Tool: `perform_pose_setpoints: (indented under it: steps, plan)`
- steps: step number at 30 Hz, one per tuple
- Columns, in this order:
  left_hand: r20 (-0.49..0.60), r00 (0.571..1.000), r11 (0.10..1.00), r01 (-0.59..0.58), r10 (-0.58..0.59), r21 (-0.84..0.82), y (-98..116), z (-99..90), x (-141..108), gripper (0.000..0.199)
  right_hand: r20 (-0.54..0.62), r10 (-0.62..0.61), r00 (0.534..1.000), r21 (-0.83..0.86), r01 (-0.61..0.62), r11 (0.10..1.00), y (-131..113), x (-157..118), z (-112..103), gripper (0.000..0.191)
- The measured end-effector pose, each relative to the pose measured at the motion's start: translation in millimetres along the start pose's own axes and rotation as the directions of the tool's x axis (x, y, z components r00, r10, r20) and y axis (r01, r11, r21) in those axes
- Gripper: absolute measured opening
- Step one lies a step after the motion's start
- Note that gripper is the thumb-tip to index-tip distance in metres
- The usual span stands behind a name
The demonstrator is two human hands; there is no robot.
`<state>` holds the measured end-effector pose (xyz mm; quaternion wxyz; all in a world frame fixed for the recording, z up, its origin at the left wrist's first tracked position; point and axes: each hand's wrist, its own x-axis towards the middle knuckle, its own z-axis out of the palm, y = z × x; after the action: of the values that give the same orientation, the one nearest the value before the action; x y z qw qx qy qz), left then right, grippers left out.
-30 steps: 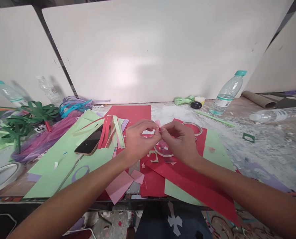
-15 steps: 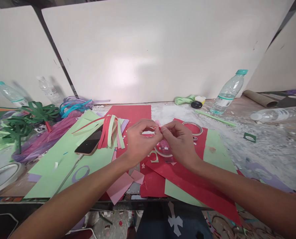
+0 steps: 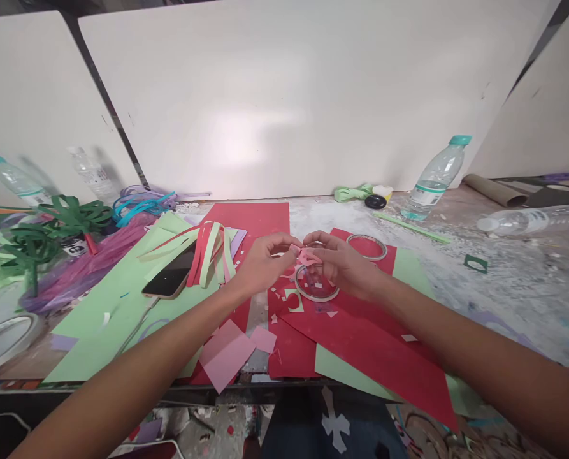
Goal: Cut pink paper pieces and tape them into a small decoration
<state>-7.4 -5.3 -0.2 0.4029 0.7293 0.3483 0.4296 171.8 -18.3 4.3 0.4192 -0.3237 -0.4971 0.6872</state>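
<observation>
Between my two hands is a small folded pink paper piece (image 3: pixel 308 256), held above the red paper. My left hand (image 3: pixel 266 261) pinches its left end between thumb and fingers. My right hand (image 3: pixel 344 262) grips the right side with curled fingers, and part of the piece is hidden by them. Just below the hands lies a tape roll (image 3: pixel 316 293) on red paper (image 3: pixel 360 325), with small paper scraps around it. Another tape roll (image 3: pixel 367 247) rests behind my right hand.
To the left, a phone (image 3: pixel 172 274) and paper strips (image 3: pixel 210 252) lie on green sheets (image 3: pixel 97 312). Pink squares (image 3: pixel 227 354) sit near the front edge. A bottle (image 3: pixel 437 178) stands at the back right, and another bottle (image 3: pixel 532 220) lies farther right.
Both hands have shifted their grip, with the fingertips farther apart and more of the pink paper showing. My right hand has turned slightly, and the tape roll below is less covered.
</observation>
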Motion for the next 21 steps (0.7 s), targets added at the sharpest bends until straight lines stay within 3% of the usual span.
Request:
perform_pose_setpoints:
  steps: [3, 7, 11, 21]
  plan:
    - [0.038, 0.999, 0.999, -0.024, 0.026, -0.033, 2, -1.3, -1, 0.014, 0.031, 0.05, 0.998, 0.05, -0.052, 0.997, -2, -1, 1, 0.026]
    - [0.034, 0.985, 0.985, -0.169, 0.168, 0.033, 8, -1.7, -4, 0.012, 0.03, 0.078, 0.997, 0.072, -0.08, 0.994, -5, -2, 1, 0.029]
    - [0.109, 0.96, 0.96, -0.269, 0.259, 0.081, 11, -2.3, -6, 0.024, 0.089, 0.107, 0.99, 0.061, -0.112, 0.992, -5, -1, 1, 0.028]
    - [0.134, 0.964, 0.964, -0.243, 0.228, 0.109, 15, -5.7, -7, 0.023, 0.178, 0.2, 0.963, 0.062, -0.214, 0.975, -5, -2, -5, 0.023]
